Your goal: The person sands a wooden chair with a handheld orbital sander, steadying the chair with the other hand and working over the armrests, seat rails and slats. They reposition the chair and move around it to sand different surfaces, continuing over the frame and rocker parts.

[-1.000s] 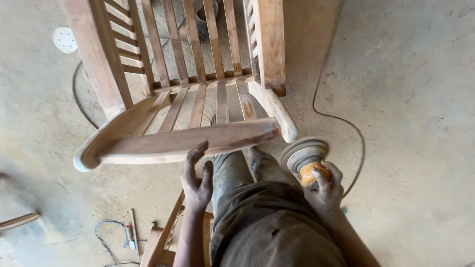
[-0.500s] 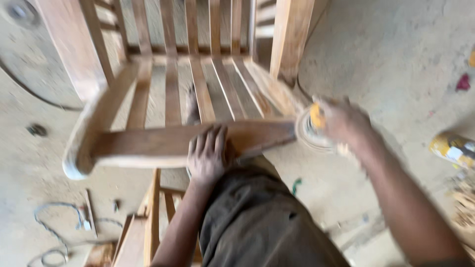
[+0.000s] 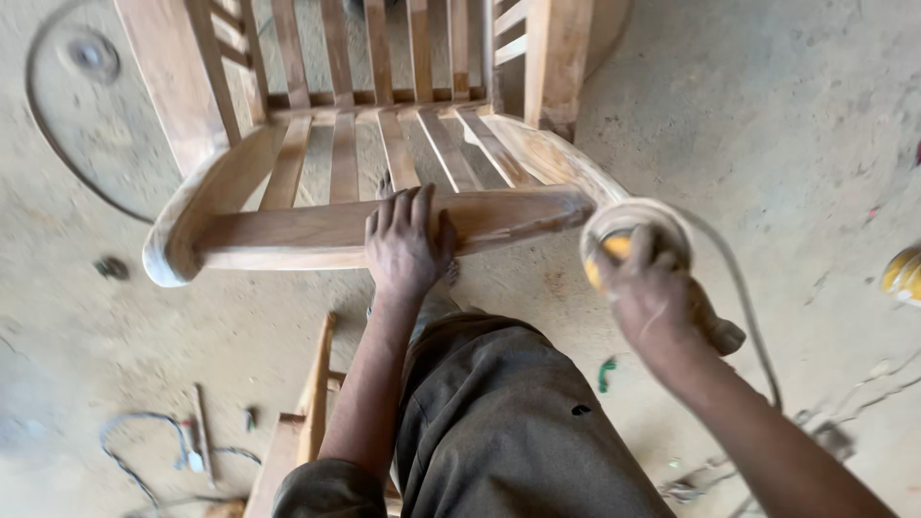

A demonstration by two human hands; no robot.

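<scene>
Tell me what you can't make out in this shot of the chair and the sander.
- Sander, head view: its body is covered by the right hand and blurred.
- Wooden chair: its back is cut off by the top edge.
- Yellow object: cropped by the right edge.
- Left hand hides part of the front rail.

The person wears dark olive-brown trousers [image 3: 508, 422] of a plain, a little dusty cloth, with one small dark hole or spot on the right thigh. At the left elbow, a rolled sleeve [image 3: 331, 489] of the same dark colour shows. Both forearms are bare. The left hand [image 3: 408, 245] and the right hand [image 3: 652, 293] have no gloves, rings or watch.
</scene>
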